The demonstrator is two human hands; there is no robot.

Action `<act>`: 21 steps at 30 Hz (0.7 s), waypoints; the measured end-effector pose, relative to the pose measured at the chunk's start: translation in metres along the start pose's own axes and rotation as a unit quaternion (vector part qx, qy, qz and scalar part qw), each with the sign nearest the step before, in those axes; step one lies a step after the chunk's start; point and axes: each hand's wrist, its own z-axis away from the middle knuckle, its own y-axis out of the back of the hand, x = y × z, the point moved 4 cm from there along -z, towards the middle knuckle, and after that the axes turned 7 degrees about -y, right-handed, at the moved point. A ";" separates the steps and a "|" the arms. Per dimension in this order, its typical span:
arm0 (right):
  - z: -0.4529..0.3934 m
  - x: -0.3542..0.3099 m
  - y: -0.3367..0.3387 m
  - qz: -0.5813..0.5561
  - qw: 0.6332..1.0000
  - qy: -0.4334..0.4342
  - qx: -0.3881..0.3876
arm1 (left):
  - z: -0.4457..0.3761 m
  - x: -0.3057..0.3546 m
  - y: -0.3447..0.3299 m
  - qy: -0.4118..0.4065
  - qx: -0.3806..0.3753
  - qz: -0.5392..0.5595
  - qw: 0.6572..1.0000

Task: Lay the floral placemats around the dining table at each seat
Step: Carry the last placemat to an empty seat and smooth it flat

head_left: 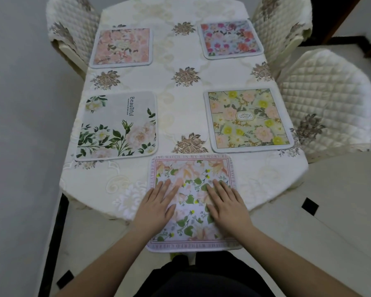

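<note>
From my feed, five mats lie flat on the tabletop [180, 103], which wears a cream embroidered cloth with brown flower motifs down its middle. At the left of the frame, the grey placemat with green leaves and white blooms [118, 125] sits at the left edge, roughly square; its printed word "Beautiful" runs sideways, reading from top to bottom. Above it, upper left, is the pink peony placemat with a grey border [121, 47], set square to the table edge.

Lower centre, the white placemat with green vines and a pink lettered border [191, 189] lies at the near end, and its near edge hangs past the table edge. Its border text reads in part "WATCH IN MY MEMORY" along the far side; the near side's words are upside down to me and I cannot read them fully. My left hand [159, 202] presses flat on its left part, fingers straight and together, pointing away from me. My right hand [227, 202] lies flat on its right part, fingers extended likewise.

Right of centre sits the yellow and pink rose placemat [248, 120], slightly turned, with a small oval label I cannot read. Upper right is the red and magenta flowered placemat [230, 38].

Quilted cream chair covers [328, 99] stand at both sides; the floor [330, 211] is pale tile with dark insets.
</note>
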 end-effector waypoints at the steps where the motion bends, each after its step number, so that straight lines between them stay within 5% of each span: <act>1: 0.001 0.005 0.002 -0.006 1.000 -0.013 0.001 | 0.003 -0.003 -0.002 0.008 0.000 0.003 1.000; 9: 0.009 0.020 0.007 -0.011 0.994 -0.104 -0.021 | 0.003 0.006 0.002 0.079 0.006 0.070 0.994; 14: 0.013 0.018 0.011 -0.076 0.989 -0.123 -0.028 | 0.009 0.005 0.017 0.106 0.088 0.184 0.973; 17: 0.016 0.020 0.016 -0.161 0.977 -0.136 -0.022 | 0.016 0.001 0.029 0.149 0.138 0.275 0.940; 21: 0.024 0.023 0.027 -0.342 0.928 -0.147 0.027 | 0.025 -0.014 0.038 0.235 0.212 0.416 0.852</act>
